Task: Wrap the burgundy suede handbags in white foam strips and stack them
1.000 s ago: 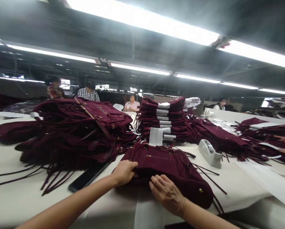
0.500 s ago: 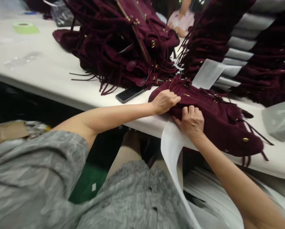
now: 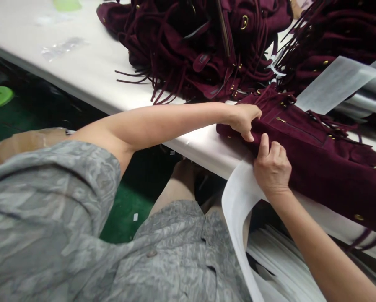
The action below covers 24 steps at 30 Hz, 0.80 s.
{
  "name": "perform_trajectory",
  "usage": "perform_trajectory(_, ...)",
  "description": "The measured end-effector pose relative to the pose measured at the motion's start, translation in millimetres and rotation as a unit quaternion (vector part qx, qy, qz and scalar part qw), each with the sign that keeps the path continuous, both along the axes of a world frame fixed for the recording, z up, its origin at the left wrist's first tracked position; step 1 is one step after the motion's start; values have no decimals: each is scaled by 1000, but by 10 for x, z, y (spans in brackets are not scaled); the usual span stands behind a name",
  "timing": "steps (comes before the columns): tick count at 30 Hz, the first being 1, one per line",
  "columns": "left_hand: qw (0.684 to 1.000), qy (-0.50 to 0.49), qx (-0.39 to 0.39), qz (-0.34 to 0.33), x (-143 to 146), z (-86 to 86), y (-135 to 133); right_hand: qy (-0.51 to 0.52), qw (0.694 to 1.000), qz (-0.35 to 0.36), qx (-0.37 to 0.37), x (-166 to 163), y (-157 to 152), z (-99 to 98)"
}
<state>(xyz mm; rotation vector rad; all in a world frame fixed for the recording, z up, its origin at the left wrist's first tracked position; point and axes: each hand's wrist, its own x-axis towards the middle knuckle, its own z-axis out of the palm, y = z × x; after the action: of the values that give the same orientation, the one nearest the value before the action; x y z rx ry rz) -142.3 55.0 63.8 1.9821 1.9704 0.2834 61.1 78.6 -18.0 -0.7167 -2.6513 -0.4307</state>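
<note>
A burgundy suede fringed bag (image 3: 326, 155) lies on the white table's near edge (image 3: 200, 147). My left hand (image 3: 246, 119) grips the bag's left end, fingers curled over it. My right hand (image 3: 272, 167) is closed on the bag's near edge, where a long white paper strip (image 3: 238, 205) comes out from under the bag and hangs down off the table toward my lap. The strip's far end (image 3: 332, 84) rises behind the bag.
A heap of the same fringed bags (image 3: 200, 46) sits behind my left arm. More bags banded with paper are stacked at the upper right (image 3: 341, 33). White sheets (image 3: 285, 268) lie below the table. A green floor (image 3: 125, 214) shows under it.
The camera has tilted down from the room to my lap and the table edge. My right hand has gone from lying flat on the bag to a closed grip at its near edge.
</note>
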Motion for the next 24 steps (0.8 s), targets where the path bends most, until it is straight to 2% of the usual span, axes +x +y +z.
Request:
perform_trajectory(3, 998, -3, 52, 18, 58, -54, -37, 39, 999, 7, 25, 45, 5, -34)
perform_trajectory(6, 994, -33, 98, -37, 52, -117, -80, 95, 992, 34, 70, 147, 47, -110)
perform_trajectory(8, 990, -82, 106, -44, 20, -150, -65, 110, 988, 50, 100, 195, 68, -163)
perform_trajectory(13, 967, -240, 20, 85, -79, -168, 156, 55, 988, 30, 138, 173, 83, -146)
perform_trajectory(15, 965, -233, -3, 122, -92, -144, 226, 25, 987, 29, 154, 148, 117, -111)
perform_trajectory(17, 973, -191, 1, 130, -80, -113, 237, 16, 983, 48, 174, 136, 168, -89)
perform_trajectory(20, 984, -142, 48, 99, -30, -77, 156, 43, 979, 91, 175, 148, 207, -57)
perform_trajectory(24, 985, -80, 155, -3, 25, -94, 6, 81, 987, 99, 94, 190, 124, 23)
